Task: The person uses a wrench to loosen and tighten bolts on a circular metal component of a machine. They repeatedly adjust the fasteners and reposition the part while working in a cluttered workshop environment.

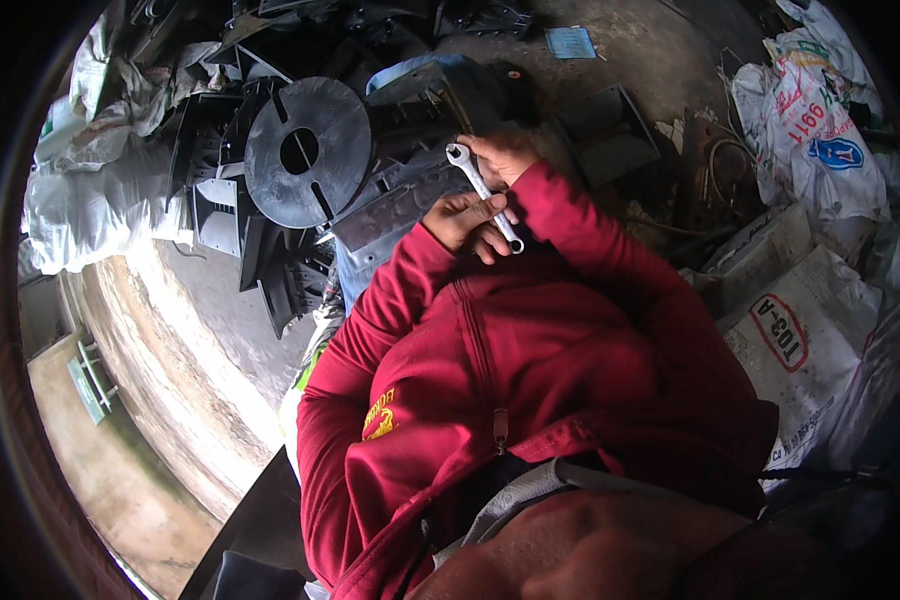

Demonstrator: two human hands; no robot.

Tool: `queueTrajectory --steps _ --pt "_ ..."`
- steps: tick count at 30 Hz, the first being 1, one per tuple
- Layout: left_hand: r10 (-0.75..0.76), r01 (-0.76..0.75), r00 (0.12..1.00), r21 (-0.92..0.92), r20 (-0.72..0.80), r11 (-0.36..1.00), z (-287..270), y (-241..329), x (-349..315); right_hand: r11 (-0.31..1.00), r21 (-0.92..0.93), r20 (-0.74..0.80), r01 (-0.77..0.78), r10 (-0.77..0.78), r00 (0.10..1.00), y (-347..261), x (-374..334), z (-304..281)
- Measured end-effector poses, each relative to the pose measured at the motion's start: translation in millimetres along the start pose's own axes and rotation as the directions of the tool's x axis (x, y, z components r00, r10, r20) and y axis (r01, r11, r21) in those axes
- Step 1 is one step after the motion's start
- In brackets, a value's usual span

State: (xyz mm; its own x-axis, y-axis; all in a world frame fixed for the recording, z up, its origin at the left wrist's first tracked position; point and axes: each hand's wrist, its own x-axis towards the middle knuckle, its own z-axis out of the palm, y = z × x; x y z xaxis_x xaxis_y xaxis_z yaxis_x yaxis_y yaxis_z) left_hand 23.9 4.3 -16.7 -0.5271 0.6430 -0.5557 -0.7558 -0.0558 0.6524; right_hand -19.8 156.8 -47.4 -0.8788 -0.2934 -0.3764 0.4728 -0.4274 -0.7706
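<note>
- A red jacket [510,345] fills the middle, hiding what lies beneath.
- A printed white sack [832,305] at right fades into the dark rim.
- A slotted dark disc [340,130] partly covers black parts [216,228], their outlines merging.
- The right hand [505,155] sits behind the wrench's [481,184] open end, fingers partly hidden; whether it grips, I cannot tell.
- The left hand [462,220] is clamped around the wrench.
- The wrench slants between both hands, its shaft partly covered by the left thumb.

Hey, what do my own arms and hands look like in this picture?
Both arms wear long, plain dark-red sleeves that match your zip-front jacket. The sleeves reach toward the wrists. Your left hand and right hand are bare: I see no gloves on the fingers.
</note>
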Motion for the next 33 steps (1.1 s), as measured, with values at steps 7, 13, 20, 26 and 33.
queueTrajectory --steps 7,13,20,26,33 --pt "0.06 -0.07 0.99 -0.082 -0.127 0.994 21 7 3 0.982 -0.184 0.07 -0.039 0.052 0.996 11 19 -19" --pt "0.167 -0.076 0.956 0.349 -0.24 0.934 -27 19 -44 0.99 0.096 0.044 -0.106 0.102 0.994 6 6 -1" --pt "-0.013 0.081 0.976 0.305 -0.218 0.949 -17 22 -59 0.989 0.087 -0.019 -0.121 0.123 0.992 4 6 4" --pt "0.066 -0.043 0.98 0.124 -0.188 0.991 -3 2 -25 0.993 0.036 0.01 -0.109 0.109 0.994 0 4 1" --pt "0.063 -0.061 0.995 0.03 -0.078 0.998 0 9 -3 0.991 -0.133 0.006 -0.03 0.031 0.999 -2 -4 0"
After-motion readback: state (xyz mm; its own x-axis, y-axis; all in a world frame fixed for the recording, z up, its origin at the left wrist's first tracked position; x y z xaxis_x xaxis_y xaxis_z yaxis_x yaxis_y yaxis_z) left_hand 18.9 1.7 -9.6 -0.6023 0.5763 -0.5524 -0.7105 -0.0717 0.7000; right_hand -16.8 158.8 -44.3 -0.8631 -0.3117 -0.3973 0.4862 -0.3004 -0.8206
